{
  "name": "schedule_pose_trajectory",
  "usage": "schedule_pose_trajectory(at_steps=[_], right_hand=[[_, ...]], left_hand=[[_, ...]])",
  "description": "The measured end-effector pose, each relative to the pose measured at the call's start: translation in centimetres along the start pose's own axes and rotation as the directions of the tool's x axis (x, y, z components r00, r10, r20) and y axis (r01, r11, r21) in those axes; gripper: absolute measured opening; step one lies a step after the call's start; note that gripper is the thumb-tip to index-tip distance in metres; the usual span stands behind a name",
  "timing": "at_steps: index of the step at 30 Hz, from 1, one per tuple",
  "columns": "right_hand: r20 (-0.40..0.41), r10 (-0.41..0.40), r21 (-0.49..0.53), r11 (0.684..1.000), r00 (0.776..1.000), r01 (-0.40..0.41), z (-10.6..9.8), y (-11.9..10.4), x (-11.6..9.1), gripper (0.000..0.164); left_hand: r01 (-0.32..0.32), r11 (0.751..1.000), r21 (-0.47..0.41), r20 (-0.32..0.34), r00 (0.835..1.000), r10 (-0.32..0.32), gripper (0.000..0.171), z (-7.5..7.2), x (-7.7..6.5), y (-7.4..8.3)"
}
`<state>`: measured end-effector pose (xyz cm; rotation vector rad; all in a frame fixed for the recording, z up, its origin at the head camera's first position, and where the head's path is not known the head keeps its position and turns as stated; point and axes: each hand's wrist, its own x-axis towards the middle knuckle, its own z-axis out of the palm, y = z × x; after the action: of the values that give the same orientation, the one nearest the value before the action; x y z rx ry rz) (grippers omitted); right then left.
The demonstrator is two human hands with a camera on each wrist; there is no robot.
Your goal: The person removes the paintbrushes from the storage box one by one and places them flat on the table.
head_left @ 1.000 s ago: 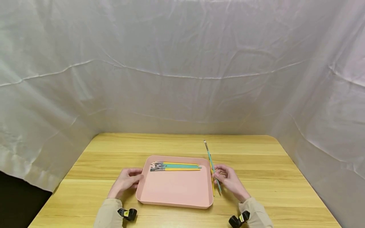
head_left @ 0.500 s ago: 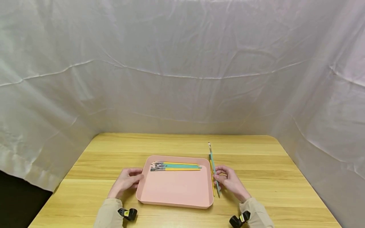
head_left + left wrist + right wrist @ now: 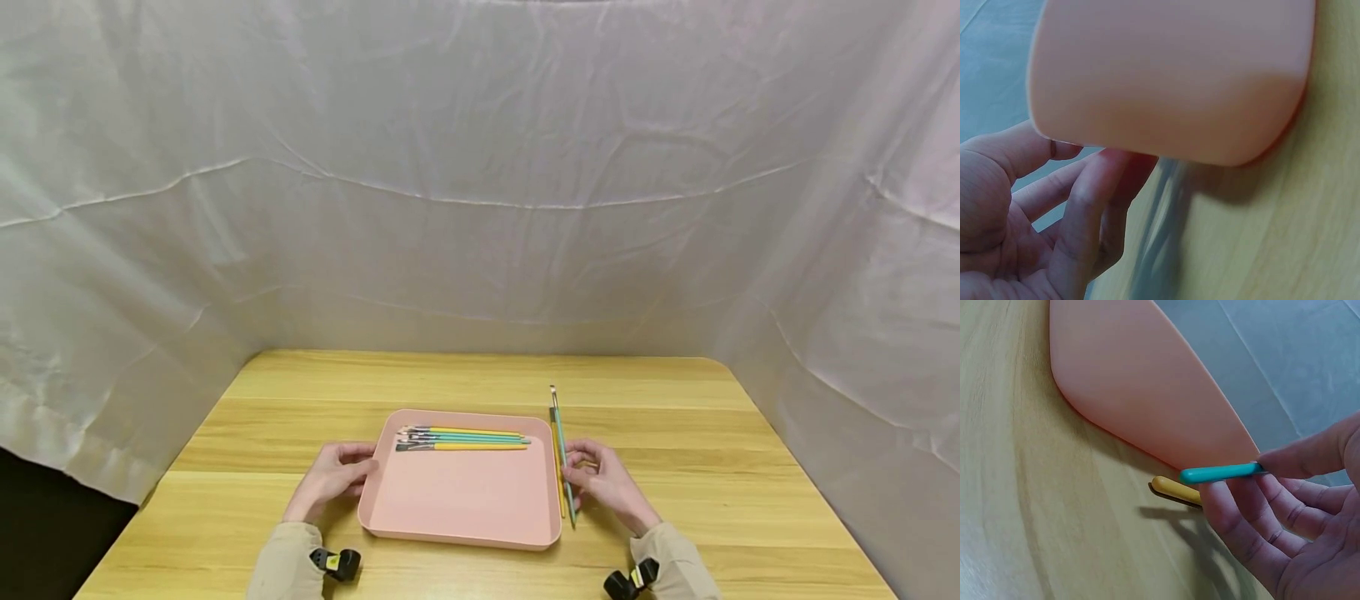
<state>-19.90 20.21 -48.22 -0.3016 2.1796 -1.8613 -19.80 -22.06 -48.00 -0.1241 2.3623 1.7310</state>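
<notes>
My left hand [image 3: 327, 482] holds the left side of a pink tray [image 3: 457, 504], thumb at the rim and fingers against the outer wall. Several yellow and teal paintbrushes [image 3: 480, 446] lie side by side along the tray's far part, bristles to the left. Between thumb and fingers my right hand [image 3: 609, 485] pinches a teal paintbrush [image 3: 562, 432], its bristles pointing away from me. Just beside it, along the tray's right outer side, a yellow paintbrush [image 3: 1174, 488] lies on the table. The right wrist view shows the teal handle end [image 3: 1222, 473] raised above the tabletop.
A wooden table [image 3: 750, 517] with rounded far corners carries everything. Grey-white cloth [image 3: 480, 250] hangs behind it and at both sides. Each sleeve bears a black wrist camera [image 3: 341, 564].
My right hand has brought the teal paintbrush toward me and turned it from slanting to nearly parallel with the yellow one. My left hand and the tray stay in place.
</notes>
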Motion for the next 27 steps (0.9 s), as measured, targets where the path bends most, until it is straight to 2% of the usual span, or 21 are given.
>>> schedule_pose_trajectory(at_steps=[10, 27], right_hand=[[0.007, 0.048, 0.012, 0.999, 0.999, -0.048, 0.16, 0.24, 0.03, 0.049], [0.026, 0.070, 0.032, 0.997, 0.997, -0.070, 0.16, 0.80, -0.07, 0.037]], left_hand=[[-0.012, 1.000, -0.001, 0.008, 1.000, 0.012, 0.043, -0.03, -0.02, 0.01], [0.002, 1.000, -0.004, -0.011, 1.000, -0.003, 0.042, 0.17, -0.02, 0.05]])
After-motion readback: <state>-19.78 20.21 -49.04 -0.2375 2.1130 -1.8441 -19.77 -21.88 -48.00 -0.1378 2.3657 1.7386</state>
